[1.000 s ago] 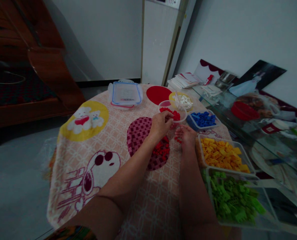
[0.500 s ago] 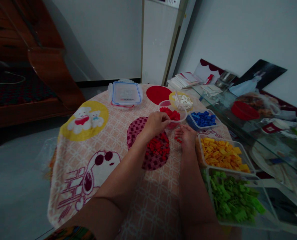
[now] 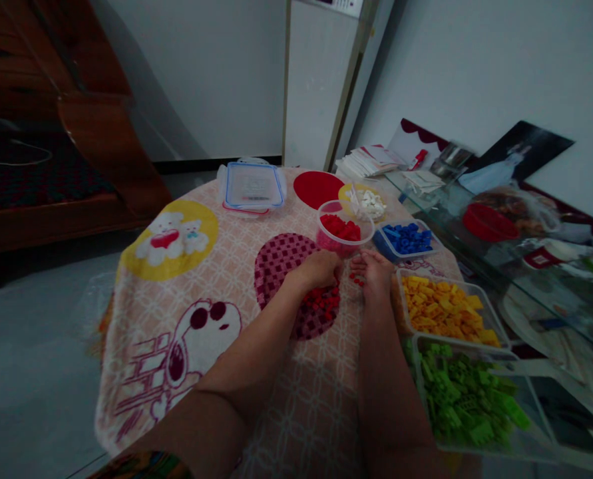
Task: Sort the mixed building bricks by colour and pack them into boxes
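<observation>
My left hand (image 3: 321, 269) is at the far edge of a pile of small red toy bricks (image 3: 321, 303) on the cloth. Its fingers curl down and look closed; whatever is between the fingertips is hidden. Close to its right, my right hand (image 3: 373, 269) rests with curled fingers, small red pieces showing at them, apparently red bricks. Just beyond both hands stands a clear round tub (image 3: 367, 241) with red bricks (image 3: 340, 227) inside.
Along the right side sit boxes of blue bricks (image 3: 406, 237), yellow bricks (image 3: 443, 307) and green bricks (image 3: 468, 396). White pieces (image 3: 369, 203) lie behind the tub. Stacked lidded containers (image 3: 253, 186) are at the back left. A cluttered glass shelf (image 3: 446, 213) borders the right.
My left hand has moved from the rim of the round tub down toward me, to the red brick pile. My right hand has stayed in nearly the same place.
</observation>
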{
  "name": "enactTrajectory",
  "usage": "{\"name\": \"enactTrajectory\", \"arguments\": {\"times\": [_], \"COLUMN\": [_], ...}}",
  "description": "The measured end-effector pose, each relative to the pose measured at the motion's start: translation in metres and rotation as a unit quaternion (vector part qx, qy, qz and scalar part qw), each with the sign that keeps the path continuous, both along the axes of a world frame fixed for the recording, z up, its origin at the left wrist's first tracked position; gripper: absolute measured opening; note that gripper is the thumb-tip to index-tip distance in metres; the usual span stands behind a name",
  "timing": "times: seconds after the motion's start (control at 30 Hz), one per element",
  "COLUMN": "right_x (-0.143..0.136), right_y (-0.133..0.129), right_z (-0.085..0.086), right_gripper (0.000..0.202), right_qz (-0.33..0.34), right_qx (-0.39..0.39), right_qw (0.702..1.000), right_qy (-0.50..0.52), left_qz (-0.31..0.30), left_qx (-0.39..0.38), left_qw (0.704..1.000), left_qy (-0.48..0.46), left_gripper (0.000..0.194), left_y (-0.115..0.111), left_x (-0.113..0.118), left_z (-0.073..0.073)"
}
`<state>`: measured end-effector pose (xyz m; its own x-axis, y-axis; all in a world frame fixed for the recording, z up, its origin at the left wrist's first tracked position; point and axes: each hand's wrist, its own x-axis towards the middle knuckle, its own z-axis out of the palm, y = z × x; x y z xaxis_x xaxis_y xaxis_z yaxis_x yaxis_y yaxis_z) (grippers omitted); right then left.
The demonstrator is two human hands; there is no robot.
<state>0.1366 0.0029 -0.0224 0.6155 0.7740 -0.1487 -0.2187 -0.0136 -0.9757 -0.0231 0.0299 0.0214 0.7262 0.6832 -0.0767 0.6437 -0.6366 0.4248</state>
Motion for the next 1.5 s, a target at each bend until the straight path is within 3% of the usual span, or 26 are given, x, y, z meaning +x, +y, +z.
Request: {"name": "enactTrajectory", "arguments": {"times": [0.23, 0.5, 0.73, 0.87, 1.07, 1.37, 1.5], "right_x": [-0.001, -0.001, -0.001, 0.000, 0.002, 0.000, -0.001], "right_y": [0.001, 0.000, 0.000, 0.001, 0.002, -0.001, 0.000], "right_z": [-0.001, 0.001, 0.001, 0.002, 0.001, 0.002, 0.001], "right_gripper": [0.005, 0.002, 0.003, 0.003, 0.003, 0.003, 0.002], "right_qz": [-0.003, 0.002, 0.000, 0.003, 0.010, 0.010, 0.007], "right_qx": [-0.001, 0.000, -0.004, -0.011, -0.026, -0.010, 0.000], "right_qw": [1.000, 1.000, 1.000, 1.000, 1.000, 1.000, 1.000], "right_qy": [0.004, -0.005, 0.002, 0.002, -0.001, 0.001, 0.000], "left_qz": [-0.018, -0.027, 0.011, 0.028, 0.097, 0.193, 0.214], "left_qx": [-0.016, 0.015, 0.009, -0.043, -0.023, -0.107, -0.095], "left_qw": [0.999, 0.997, 0.989, 0.970, 0.931, 0.836, 0.839], "left_qy": [-0.046, -0.072, -0.147, -0.239, -0.350, -0.502, -0.491], "left_gripper": [0.014, 0.032, 0.029, 0.016, 0.009, 0.015, 0.026], "left_y": [0.002, 0.010, 0.006, 0.002, -0.001, 0.010, 0.013], "left_x": [-0.006, -0.010, -0.014, -0.014, -0.008, 0.005, 0.005], "left_z": [0.002, -0.002, 0.014, 0.026, 0.031, 0.008, 0.004]}}
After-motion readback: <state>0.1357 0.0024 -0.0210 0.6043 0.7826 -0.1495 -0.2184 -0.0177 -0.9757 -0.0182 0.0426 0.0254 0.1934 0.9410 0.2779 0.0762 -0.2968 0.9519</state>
